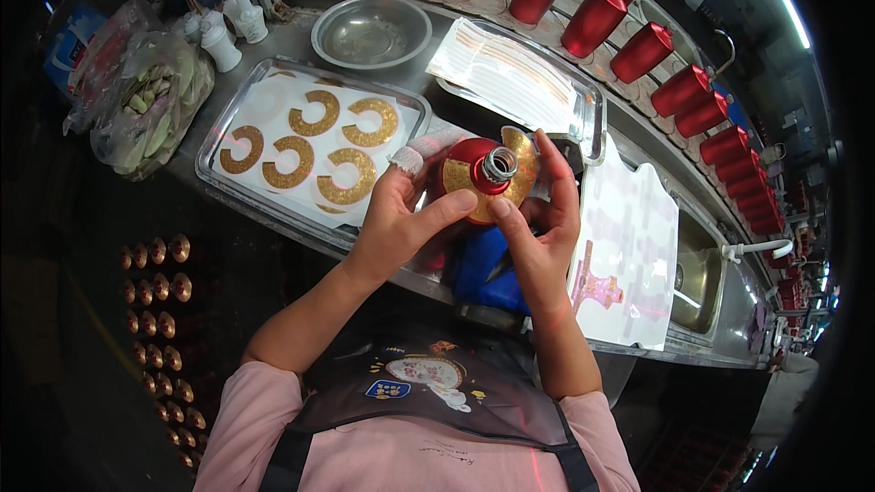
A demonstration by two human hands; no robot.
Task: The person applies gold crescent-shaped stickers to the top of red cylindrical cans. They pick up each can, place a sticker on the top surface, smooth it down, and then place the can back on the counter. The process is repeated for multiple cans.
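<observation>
Both my hands hold a red metallic bottle (467,151) upright with its bare threaded neck facing up. A gold curved label (521,180) lies around the bottle's shoulder, and its upper right end stands up from the surface. My left hand (401,223) grips the left side, its thumb pressed on the gold label; a white wrap covers one of its fingers. My right hand (547,232) is curled round the right side, thumb on the label's front and a raised finger next to the lifted end. The lower part of the bottle is hidden.
Gold C-shaped labels (292,162) lie on a white sheet in a metal tray (211,178). A steel bowl (372,32), a stack of white strips (501,73) and a sink (697,282) surround the work spot. Red bottles (594,23) line the far conveyor.
</observation>
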